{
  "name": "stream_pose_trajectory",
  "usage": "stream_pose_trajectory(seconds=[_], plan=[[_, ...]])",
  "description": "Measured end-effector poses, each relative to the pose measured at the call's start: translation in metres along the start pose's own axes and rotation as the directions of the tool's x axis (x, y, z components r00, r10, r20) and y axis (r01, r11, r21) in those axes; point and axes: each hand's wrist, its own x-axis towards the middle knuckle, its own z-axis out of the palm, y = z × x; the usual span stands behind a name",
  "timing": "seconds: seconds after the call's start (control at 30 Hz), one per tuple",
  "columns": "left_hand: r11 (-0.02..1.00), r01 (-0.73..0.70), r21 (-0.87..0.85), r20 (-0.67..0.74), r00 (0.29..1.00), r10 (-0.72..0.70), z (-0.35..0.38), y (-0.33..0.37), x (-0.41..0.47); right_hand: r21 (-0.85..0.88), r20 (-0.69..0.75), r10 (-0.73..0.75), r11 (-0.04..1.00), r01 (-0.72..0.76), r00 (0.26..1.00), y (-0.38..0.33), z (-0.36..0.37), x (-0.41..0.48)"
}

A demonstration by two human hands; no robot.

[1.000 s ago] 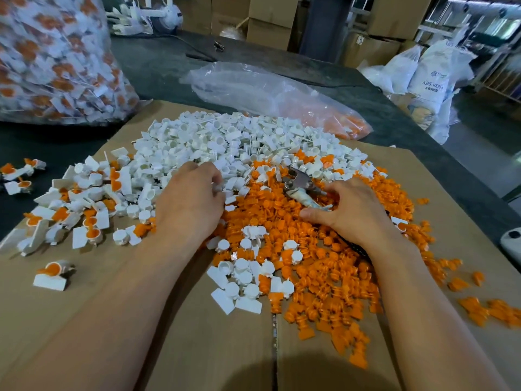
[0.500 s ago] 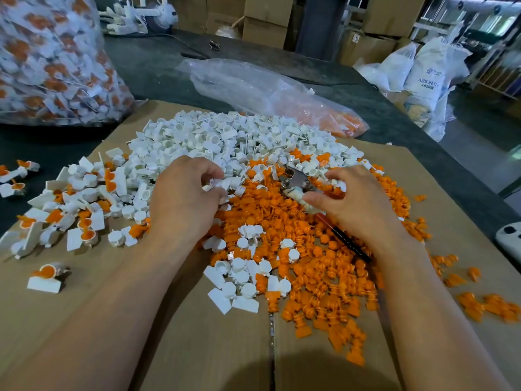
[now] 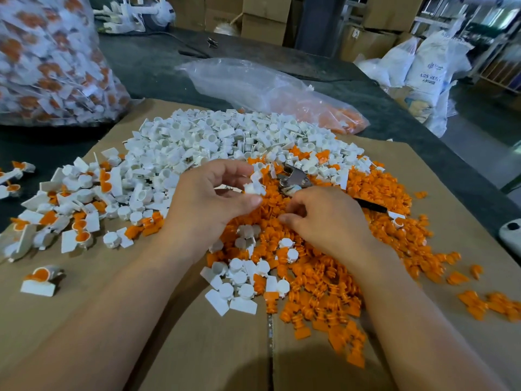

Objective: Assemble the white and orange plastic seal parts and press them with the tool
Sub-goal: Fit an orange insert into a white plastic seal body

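Centrally, one white seal part was pinched between thumb and fingertips of the left hand, just above the orange parts. One metal tool lay at its 3 o'clock. At 5 o'clock the right hand curled down onto the orange heap; what it gripped could not be told. Uncounted white parts were heaped at 11 o'clock on the cardboard. Two bags lay beyond: a full bag at 10 o'clock and a flat bag at 12.

Warehouse/factory floor, stacked cartons, resin sacks, bulk parts bag
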Motion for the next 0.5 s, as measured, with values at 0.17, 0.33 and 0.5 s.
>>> stream_pose_trajectory(seconds=[0.17,0.33,0.5], plan=[[0.991,0.016,-0.132,0.062,0.998,-0.008,0.003,0.004,-0.003,-0.01,-0.039,0.006,1.0,-0.007,0.999,-0.004,0.004,0.001],[0.986,0.05,-0.161,0.065,0.997,-0.04,0.0,0.003,-0.001,0.22,-0.136,0.074,0.975,-0.043,0.988,0.002,-0.005,-0.002],[0.993,0.073,-0.089,0.068,0.995,-0.067,0.002,0.001,-0.001,0.555,-0.159,0.121,0.832,-0.012,0.98,0.0,-0.013,-0.007]])
